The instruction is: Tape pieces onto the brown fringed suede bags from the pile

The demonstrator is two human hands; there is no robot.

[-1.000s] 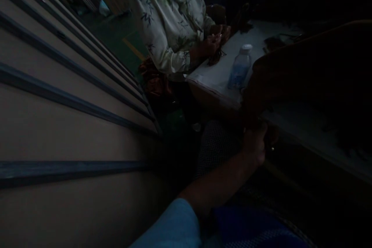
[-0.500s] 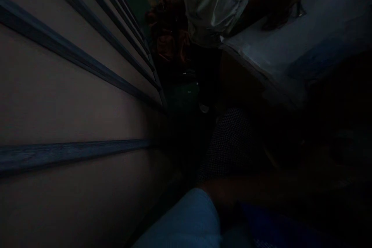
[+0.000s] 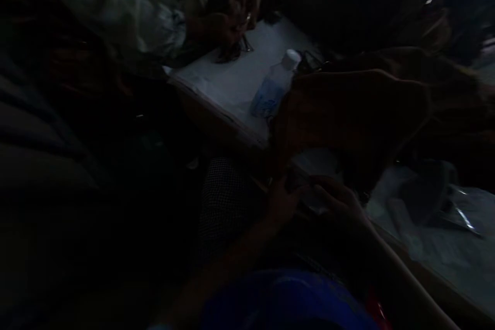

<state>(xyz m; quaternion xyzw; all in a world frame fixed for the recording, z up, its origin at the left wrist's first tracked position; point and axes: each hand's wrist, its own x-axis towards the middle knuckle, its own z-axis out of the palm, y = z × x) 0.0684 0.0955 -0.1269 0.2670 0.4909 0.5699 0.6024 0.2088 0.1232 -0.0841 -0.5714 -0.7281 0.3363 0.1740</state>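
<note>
Head cam feed v dark, low confidence. L hand (image 3: 284, 201) and R hand (image 3: 336, 198) are low centre, near each other, at the edge of a white-topped table (image 3: 216, 87). Both look loosely curled, not flat or pressed together. Can't tell if either is pinching. A small dark object (image 3: 297, 180) sits between them, at or just above the L fingers. Can't ID it, can't confirm contact.

A big brown shape (image 3: 348, 113) looms just above the hands and blocks part of the table. Unclear what it is. Water bottle (image 3: 274, 85) w/ white cap lies on the table beyond it. Grey sheet (image 3: 429, 232) w/ a foil glint is off to the right.

Co-worker's hands (image 3: 234, 18) are top centre, at the far table edge, by a floral blouse (image 3: 139, 15).

Tip: work over the pale tabletop so fingers and object show up. Use fingertips, not palms, and keep clear of the brown shape. I need more light.
</note>
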